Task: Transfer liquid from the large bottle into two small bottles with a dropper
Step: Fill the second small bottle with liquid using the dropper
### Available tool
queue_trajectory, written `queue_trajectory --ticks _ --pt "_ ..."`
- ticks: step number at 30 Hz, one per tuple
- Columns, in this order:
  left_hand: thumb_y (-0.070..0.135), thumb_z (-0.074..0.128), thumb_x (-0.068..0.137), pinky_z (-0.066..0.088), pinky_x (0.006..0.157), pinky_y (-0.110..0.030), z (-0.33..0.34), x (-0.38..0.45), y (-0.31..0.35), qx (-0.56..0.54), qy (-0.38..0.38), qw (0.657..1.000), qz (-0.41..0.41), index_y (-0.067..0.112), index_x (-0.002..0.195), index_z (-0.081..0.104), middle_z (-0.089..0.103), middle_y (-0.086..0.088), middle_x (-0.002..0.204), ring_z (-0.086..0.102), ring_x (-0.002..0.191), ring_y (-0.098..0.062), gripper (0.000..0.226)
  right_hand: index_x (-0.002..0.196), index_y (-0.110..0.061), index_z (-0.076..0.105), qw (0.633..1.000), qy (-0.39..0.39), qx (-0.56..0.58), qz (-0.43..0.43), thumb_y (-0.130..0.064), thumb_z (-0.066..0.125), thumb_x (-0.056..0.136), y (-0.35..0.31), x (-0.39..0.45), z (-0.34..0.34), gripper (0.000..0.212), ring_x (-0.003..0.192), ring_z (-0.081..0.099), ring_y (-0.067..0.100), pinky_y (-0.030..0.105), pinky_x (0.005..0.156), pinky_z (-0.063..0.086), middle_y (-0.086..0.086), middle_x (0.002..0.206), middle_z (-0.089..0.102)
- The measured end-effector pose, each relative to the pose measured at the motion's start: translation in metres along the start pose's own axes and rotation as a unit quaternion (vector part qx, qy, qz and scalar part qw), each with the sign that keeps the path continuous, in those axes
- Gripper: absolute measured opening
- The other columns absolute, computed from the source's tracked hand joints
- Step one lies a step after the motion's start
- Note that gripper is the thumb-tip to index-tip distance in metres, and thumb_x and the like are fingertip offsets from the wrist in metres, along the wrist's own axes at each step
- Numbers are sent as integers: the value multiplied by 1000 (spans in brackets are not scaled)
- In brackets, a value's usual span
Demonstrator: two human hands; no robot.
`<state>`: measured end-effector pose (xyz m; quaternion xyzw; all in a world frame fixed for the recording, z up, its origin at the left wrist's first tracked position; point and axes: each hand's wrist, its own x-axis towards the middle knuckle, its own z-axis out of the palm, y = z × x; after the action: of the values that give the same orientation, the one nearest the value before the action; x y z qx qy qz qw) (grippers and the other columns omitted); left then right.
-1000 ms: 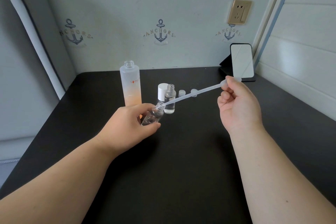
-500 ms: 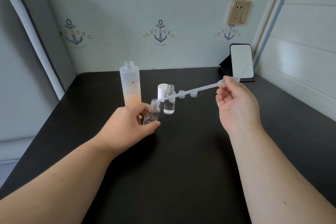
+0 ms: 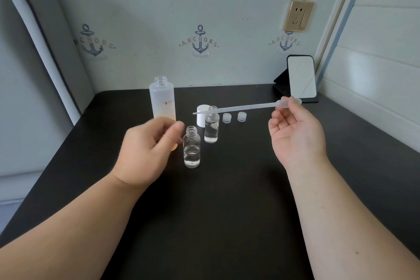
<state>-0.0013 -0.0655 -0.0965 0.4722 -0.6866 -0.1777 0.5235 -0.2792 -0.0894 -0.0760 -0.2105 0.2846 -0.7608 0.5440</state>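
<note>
Right hand pinches the translucent plastic dropper; left hand, loosely curled and empty, beside the near small clear glass bottle, likely between refills from the tall frosted bottle.

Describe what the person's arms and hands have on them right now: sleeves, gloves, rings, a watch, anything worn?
Both forearms are bare as far as the picture reaches; no sleeve edge shows. The left hand and right hand wear no gloves. No watch or band shows at either wrist, and no ring on the fingers that face the camera. The left hand's fingers are motion-blurred, so small details there cannot be told.
</note>
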Motion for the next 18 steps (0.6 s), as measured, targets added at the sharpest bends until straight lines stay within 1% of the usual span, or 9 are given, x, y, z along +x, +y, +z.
queue_trajectory --ticks 3,4,5,8,10,11,13,15,18 --pt "51 54 91 44 65 -8 -3 3 0 -4 127 992 -11 40 90 57 62 18 88 59 79 2 11 91 -7 71 1000 -10 -7 0 -15 67 95 2 1 -1 9 65 65 14 22 61 51 2 81 72" --pt "49 57 87 44 65 -7 -4 5 -2 -10 149 988 -27 42 94 53 59 15 90 56 79 3 11 91 -7 71 1000 -12 -9 1 -15 67 95 3 2 -1 9 67 66 14 22 61 52 2 82 72" --pt "45 61 83 43 66 -7 -4 6 -4 -18 157 987 -43 43 100 50 56 14 92 53 79 3 20 91 -8 71 1000 -14 -10 2 -15 67 95 3 2 -1 9 68 66 14 23 62 52 2 83 73" --pt "37 69 74 46 74 -13 -3 13 -13 -25 108 990 -88 34 128 44 54 14 112 56 96 0 59 92 -7 72 1000 -18 -7 7 -15 68 95 4 2 0 9 70 68 15 23 64 54 3 84 73" --pt "35 75 79 46 79 -17 0 16 -18 -22 56 992 -115 34 141 39 56 20 119 58 106 2 72 91 -7 73 1000 -19 -6 8 -15 68 95 4 1 0 10 71 68 15 24 65 54 4 84 73" --pt "36 77 82 46 78 -16 2 16 -20 -11 35 991 -127 34 143 39 57 24 117 60 103 6 72 89 -7 73 1000 -19 -6 8 -15 68 95 4 1 0 11 71 68 15 24 65 54 4 84 73" --pt "40 77 86 46 73 -15 4 18 -25 29 10 989 -143 35 137 46 60 26 107 62 91 12 60 87 -7 74 1000 -20 -6 10 -15 69 95 4 0 1 13 71 69 16 24 65 55 4 84 74" --pt "41 74 88 50 73 -19 6 19 -27 55 4 988 -146 36 123 51 62 23 100 64 85 6 42 86 -7 75 1000 -23 -6 12 -15 68 95 3 0 1 14 72 69 16 24 65 55 4 84 73" --pt "39 73 90 45 68 -17 4 19 -27 45 8 988 -145 40 114 51 64 23 94 63 84 6 33 88 -7 74 999 -31 -5 8 -16 67 97 4 -1 2 15 74 70 14 24 67 55 3 86 74"
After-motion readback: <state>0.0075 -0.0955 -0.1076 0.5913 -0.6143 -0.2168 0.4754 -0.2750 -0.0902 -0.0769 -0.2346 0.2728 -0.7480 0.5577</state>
